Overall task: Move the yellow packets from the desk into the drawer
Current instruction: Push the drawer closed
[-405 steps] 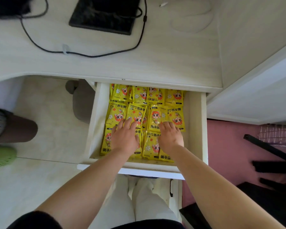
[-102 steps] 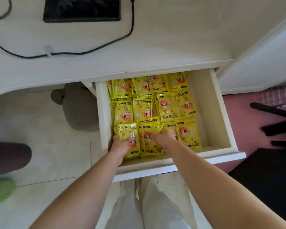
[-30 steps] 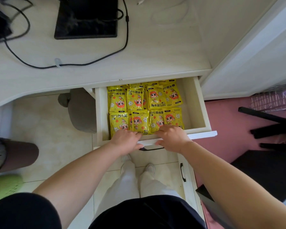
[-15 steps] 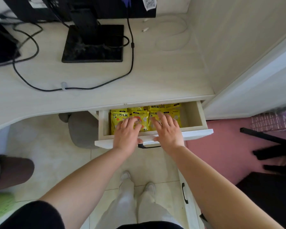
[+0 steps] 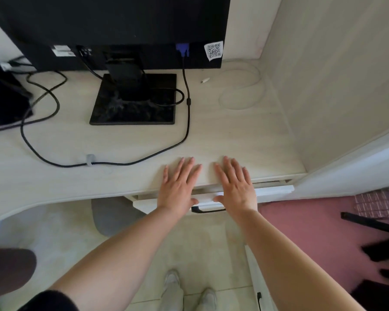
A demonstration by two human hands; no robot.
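Note:
The white drawer [image 5: 274, 190] sits pushed in under the desk [image 5: 211, 135], only its front panel and black handle [image 5: 208, 211] showing. No yellow packets are visible; they are hidden inside the drawer. My left hand [image 5: 179, 187] and my right hand [image 5: 235, 186] lie side by side over the desk's front edge and the drawer front, fingers straight and spread, thumbs near the handle. Neither hand holds anything.
A black monitor [image 5: 112, 30] on its square stand [image 5: 133, 99] fills the back of the desk, with black cables [image 5: 186, 122] looping across the top. A white cable coil [image 5: 240, 86] lies at back right. A wall panel [image 5: 337, 86] bounds the right side. A grey stool [image 5: 112, 216] stands under the desk.
The drawer has slid in from partly open to nearly flush, hiding the packets. Both hands moved forward with it and now lie flat over the desk edge.

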